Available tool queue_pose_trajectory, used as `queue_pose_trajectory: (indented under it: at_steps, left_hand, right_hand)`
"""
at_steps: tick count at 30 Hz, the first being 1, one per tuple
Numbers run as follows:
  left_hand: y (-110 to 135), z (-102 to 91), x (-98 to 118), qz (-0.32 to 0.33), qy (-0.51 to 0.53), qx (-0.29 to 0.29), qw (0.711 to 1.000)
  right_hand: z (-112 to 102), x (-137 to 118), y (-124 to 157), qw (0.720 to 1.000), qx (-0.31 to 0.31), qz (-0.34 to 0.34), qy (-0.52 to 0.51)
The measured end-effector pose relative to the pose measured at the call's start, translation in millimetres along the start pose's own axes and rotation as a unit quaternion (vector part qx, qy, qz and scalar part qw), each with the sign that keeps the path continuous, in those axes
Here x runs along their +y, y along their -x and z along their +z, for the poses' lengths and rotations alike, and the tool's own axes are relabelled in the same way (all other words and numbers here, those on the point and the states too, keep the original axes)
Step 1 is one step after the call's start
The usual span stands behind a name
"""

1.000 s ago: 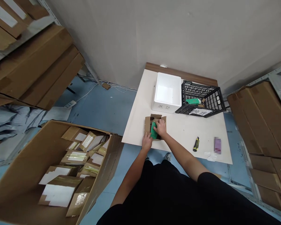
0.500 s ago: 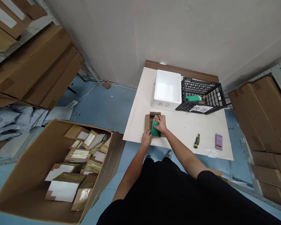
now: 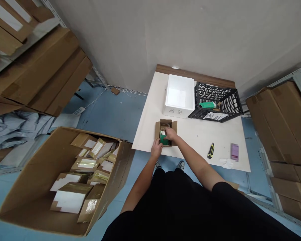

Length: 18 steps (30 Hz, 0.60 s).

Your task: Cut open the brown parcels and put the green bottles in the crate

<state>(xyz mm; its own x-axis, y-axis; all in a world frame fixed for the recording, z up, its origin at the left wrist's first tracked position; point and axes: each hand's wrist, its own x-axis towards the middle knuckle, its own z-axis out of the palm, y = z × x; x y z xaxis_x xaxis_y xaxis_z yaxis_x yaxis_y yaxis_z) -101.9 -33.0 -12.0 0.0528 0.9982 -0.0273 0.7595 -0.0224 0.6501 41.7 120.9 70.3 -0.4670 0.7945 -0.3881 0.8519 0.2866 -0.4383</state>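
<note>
From where I stand, a small open brown cardboard box (image 3: 158,130) sits near the front edge of the white table (image 3: 190,144), with a green-and-white packaged item (image 3: 163,139) inside. The person's right hand (image 3: 170,134) reaches in, fingers at that item; I can't tell whether they pinch it. The left hand (image 3: 156,148) touches the box's near left corner, its grip unclear. A black-and-yellow cutter (image 3: 211,151) lies well to the right.

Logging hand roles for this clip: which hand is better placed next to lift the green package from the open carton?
Probably the right hand: it reaches into the open carton, at the green package. The left hand is at the carton's near-left corner.
</note>
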Motion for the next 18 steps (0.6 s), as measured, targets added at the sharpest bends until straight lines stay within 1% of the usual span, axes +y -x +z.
queue_pose_trajectory:
  at_steps: [2, 4, 7, 12, 15, 18]
  left_hand:
    - [1.6, -1.5, 1.9, -0.016, -0.005, 0.007, 1.0]
    - [1.1, -4.1, 3.0, -0.025, -0.013, 0.009, 1.0]
    - [-2.5, -8.7, 3.4, -0.029, -0.027, 0.003, 0.999]
    - [-6.6, -13.3, 4.0, -0.017, -0.044, -0.002, 0.999]
    - [-5.4, -17.1, 3.6, -0.011, -0.06, 0.013, 0.998]
    - [-5.3, -25.5, 0.1, -0.012, -0.076, 0.034, 0.996]
  right_hand:
    - [-9.6, -5.7, 3.5, 1.0, -0.007, -0.002, 0.013]
    - [-24.7, -10.6, 9.0, 1.0, 0.012, -0.008, 0.009]
    - [-56.2, -16.2, 19.1, 0.998, 0.052, -0.028, -0.019]
    - [-110.1, -19.6, 36.0, 0.989, 0.117, -0.057, -0.074]
    - [-131.7, -9.2, 50.9, 0.977, 0.158, -0.063, -0.126]
    - [-145.3, 21.8, 73.3, 0.961, 0.214, -0.049, -0.166]
